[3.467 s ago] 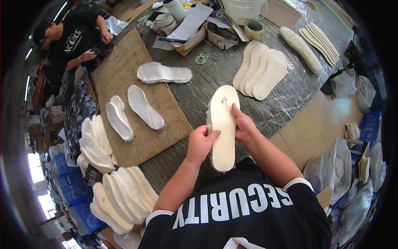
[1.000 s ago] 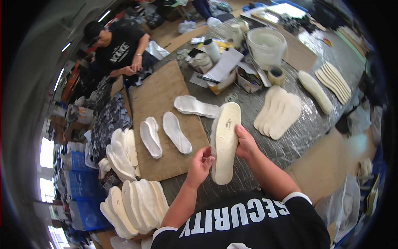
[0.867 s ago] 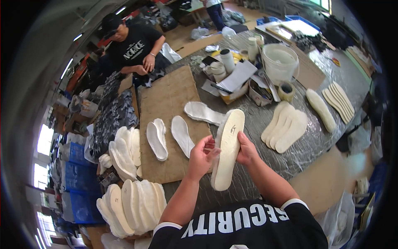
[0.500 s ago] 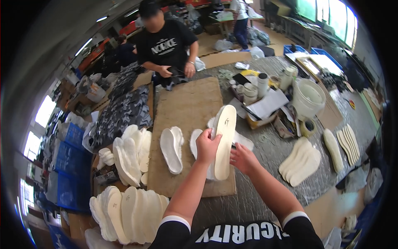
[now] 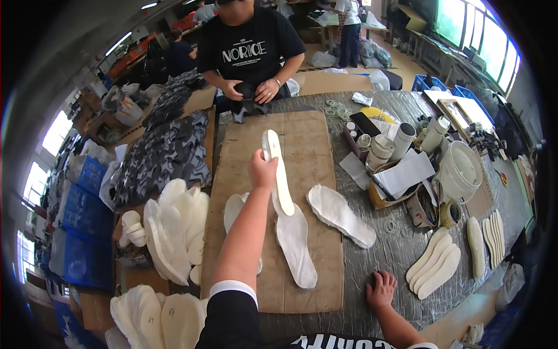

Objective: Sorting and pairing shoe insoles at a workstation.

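Note:
My left hand [image 5: 263,170] reaches out over a brown cardboard sheet [image 5: 244,139], its fingers closed round a long cream insole [image 5: 283,191]. Below that insole lies a fleecy white insole [image 5: 297,247], partly covered at its upper end. To the right, another fleecy insole [image 5: 342,216] lies slantwise across the sheet's edge. One more white insole [image 5: 234,205] is mostly hidden behind my left forearm. My right hand [image 5: 381,289] rests on the table with its fingers apart, holding nothing.
Fleecy insoles stand in piles [image 5: 174,227] at the left and lower left. Flat insoles [image 5: 435,263] lie fanned at the right. Jars, boxes and a white bucket [image 5: 461,171] crowd the right rear. Opposite, a co-worker [image 5: 256,52] handles dark pieces beside stacked grey patterned cut-outs [image 5: 165,154].
My left hand has carried the cream insole forward and left, lower over the sheet. My right hand has moved from beside the insole to the table. The view has shifted.

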The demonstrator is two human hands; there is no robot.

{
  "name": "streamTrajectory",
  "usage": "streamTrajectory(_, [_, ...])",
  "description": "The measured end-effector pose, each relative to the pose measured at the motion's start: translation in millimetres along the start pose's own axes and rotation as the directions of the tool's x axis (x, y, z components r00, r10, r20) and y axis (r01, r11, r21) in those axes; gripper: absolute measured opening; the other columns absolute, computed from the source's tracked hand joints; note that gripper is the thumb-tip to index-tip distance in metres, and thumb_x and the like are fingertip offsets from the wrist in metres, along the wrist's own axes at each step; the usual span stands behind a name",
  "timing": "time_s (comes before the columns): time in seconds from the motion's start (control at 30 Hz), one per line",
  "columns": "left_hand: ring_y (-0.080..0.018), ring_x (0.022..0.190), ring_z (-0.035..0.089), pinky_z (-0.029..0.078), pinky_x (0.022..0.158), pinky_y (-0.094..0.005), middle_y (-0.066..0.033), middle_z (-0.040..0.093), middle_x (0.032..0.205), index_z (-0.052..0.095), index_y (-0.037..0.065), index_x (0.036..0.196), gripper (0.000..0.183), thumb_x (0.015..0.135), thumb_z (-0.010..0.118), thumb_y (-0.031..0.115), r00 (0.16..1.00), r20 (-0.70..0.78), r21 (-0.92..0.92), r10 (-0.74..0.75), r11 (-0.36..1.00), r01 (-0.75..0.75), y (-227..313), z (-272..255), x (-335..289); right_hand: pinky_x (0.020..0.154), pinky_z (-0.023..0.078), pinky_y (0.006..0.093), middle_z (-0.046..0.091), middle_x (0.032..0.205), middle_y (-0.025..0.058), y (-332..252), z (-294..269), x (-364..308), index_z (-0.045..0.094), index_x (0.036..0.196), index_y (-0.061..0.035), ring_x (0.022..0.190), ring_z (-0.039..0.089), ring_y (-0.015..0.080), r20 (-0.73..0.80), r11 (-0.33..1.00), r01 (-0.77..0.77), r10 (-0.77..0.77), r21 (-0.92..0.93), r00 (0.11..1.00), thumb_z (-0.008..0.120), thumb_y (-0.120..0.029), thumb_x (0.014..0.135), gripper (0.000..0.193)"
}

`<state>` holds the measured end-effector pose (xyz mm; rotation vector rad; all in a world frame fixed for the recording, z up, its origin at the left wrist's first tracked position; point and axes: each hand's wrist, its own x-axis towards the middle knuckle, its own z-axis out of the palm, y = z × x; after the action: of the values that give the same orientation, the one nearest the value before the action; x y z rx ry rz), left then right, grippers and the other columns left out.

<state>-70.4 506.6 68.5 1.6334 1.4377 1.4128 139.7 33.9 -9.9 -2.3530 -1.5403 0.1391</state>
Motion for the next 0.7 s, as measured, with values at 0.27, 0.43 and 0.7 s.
streamTrajectory(0.27, [-0.0269,0.078,0.065,0.051,0.070,-0.0362,-0.0154,0.066,0.087,0.060,-0.003,0.104,0.048,0.065,0.079,0.019,0.991,0.054,0.063,-0.119,0.991,0.115,-15.1,1.6,38.4,0.096,0.030,0.0490,0.048,0.120,0.0097,9.5,9.9,-2.3,0.055,0.113,-0.0128,0.113,0.042,0.0331,-0.005,0.996,0.049,-0.049,-0.071,0.999,0.071,-0.026,0.069,0.049])
streamTrajectory(0.43, [-0.0232,0.076,0.066,0.051,0.068,-0.0340,-0.0161,0.067,0.087,0.060,-0.005,0.102,0.047,0.066,0.079,0.018,0.983,0.101,-0.047,-0.154,0.986,0.160,-7.9,0.0,44.2,0.096,0.030,0.0493,0.048,0.119,0.0102,7.1,5.2,-1.4,0.056,0.112,-0.0128,0.112,0.042,0.0334,0.011,0.997,0.058,-0.057,-0.054,0.998,0.070,-0.026,0.069,0.048])
streamTrajectory(0.7, [-0.0157,0.076,0.064,0.051,0.066,-0.0281,-0.0127,0.066,0.091,0.056,-0.009,0.105,0.044,0.070,0.077,0.006,0.966,0.156,-0.128,-0.207,0.965,0.228,5.1,3.4,44.5,0.097,0.031,0.0483,0.049,0.120,0.0106,1.5,0.9,-1.5,0.057,0.112,-0.0122,0.113,0.042,0.0338,0.027,0.999,0.026,-0.024,-0.048,0.999,0.070,-0.024,0.068,0.047])
